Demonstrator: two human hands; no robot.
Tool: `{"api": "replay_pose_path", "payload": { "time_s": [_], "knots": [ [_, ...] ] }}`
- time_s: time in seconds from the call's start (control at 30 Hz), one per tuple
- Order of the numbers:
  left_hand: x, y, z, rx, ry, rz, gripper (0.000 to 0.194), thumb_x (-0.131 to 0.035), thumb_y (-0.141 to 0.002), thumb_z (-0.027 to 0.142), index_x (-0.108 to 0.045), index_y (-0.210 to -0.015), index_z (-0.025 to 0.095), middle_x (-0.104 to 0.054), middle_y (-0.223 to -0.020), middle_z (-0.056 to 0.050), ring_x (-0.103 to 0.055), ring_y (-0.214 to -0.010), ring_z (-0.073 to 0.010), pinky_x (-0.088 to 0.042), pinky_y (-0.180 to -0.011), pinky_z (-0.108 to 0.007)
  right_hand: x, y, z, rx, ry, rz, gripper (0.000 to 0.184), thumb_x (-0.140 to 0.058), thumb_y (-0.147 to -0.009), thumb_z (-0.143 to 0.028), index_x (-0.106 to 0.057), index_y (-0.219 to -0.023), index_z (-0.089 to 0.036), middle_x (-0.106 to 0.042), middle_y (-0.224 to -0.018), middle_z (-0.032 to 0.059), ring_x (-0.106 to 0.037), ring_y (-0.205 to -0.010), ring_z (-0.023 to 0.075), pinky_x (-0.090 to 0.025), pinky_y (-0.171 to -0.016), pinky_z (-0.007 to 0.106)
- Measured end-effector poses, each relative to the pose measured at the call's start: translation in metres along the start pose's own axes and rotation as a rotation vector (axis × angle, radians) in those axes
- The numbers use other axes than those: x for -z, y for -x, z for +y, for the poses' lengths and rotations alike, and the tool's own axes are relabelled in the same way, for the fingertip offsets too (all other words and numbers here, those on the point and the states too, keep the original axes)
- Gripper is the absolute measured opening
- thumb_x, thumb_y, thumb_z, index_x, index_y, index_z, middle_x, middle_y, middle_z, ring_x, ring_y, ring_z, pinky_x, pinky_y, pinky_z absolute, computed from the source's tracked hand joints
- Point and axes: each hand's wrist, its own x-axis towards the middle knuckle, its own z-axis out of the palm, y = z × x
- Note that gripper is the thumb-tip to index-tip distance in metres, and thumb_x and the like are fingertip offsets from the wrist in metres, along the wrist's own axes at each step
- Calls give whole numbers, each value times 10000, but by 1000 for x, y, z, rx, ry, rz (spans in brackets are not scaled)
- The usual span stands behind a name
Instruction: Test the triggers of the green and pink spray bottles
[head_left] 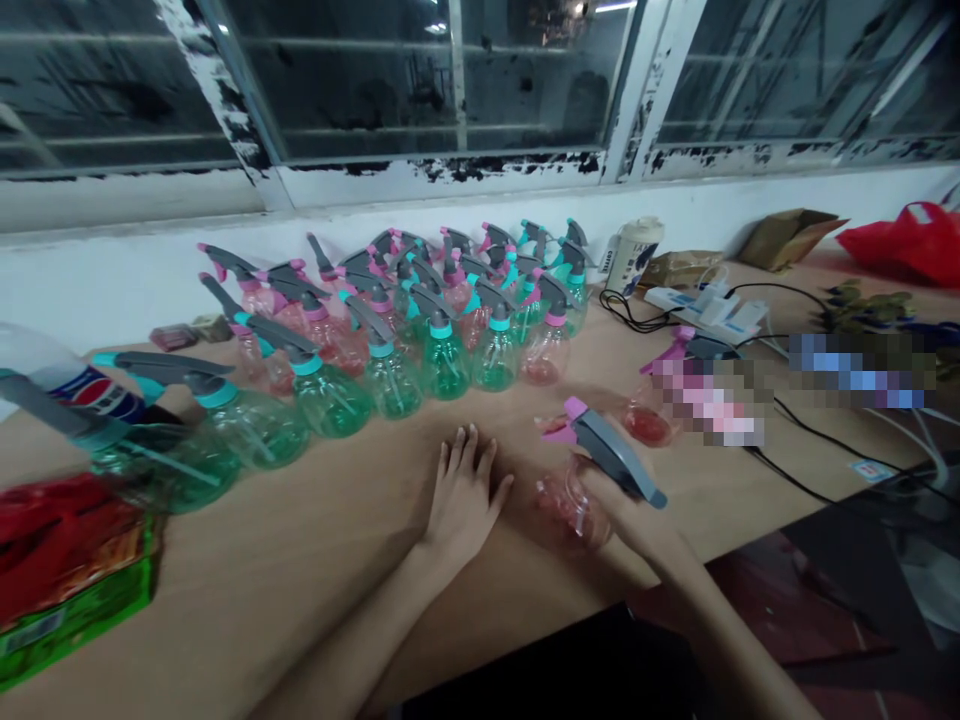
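Note:
My right hand (626,515) grips a pink spray bottle (571,505) with a grey trigger head and pink nozzle, holding it just above the wooden table (315,560) near its front edge. Flat on the table lies my left hand (465,495), fingers together and pointing away from me, a short way left of that bottle and holding nothing. Behind my hands stand several green and pink spray bottles (442,350) in rows reaching back to the wall.
Another pink spray bottle (652,415) stands to the right. A white power strip (709,305) with black cables, a white cup (634,250), brown bags and a red bag (911,240) lie at the right. A soda bottle (67,385) and snack packets (64,570) sit at the left.

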Motion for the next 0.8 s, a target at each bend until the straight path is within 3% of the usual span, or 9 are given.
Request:
{"api": "replay_pose_path", "payload": {
  "time_s": [0.17, 0.27, 0.5, 0.8],
  "knots": [
    [-1, 0, -1, -11, -57, 15, 469, -484, -927, 374, -513, -1301, 93, -421, -1441, -211, -338, -1361, -357, -292, -1087, -556, -1, -10, 5, -55, -29, 71, 111, -535, -779, -310, -621, -836, -270, -614, -665, 1, -598, -591, 214, -497, -556, 349],
    [0, -1, 0, -16, -97, 19, 465, -501, -920, 370, -525, -1294, 93, -438, -1429, -211, -366, -1346, -360, -313, -1079, -550, -1, -14, 2, -43, -75, 85, 105, -554, -784, -342, -597, -766, -248, -602, -620, -8, -584, -542, 189, -487, -514, 320],
    [0, -1, 1, -22, -171, 29, 457, -524, -911, 361, -541, -1286, 101, -453, -1420, -207, -392, -1333, -353, -335, -1075, -535, -5, -18, -1, -7, -198, 89, 204, -648, -787, -404, -623, -870, -219, -723, -883, 48, -700, -844, 239, -554, -763, 359],
    [0, -1, -2, -50, -177, 52, 453, -483, -929, 379, -538, -1285, 103, -463, -1413, -204, -397, -1330, -348, -345, -1065, -538, -6, -18, -5, 35, -166, 129, 137, -614, -819, -359, -626, -856, -228, -701, -817, 26, -681, -762, 206, -551, -683, 329]
  ]
}}
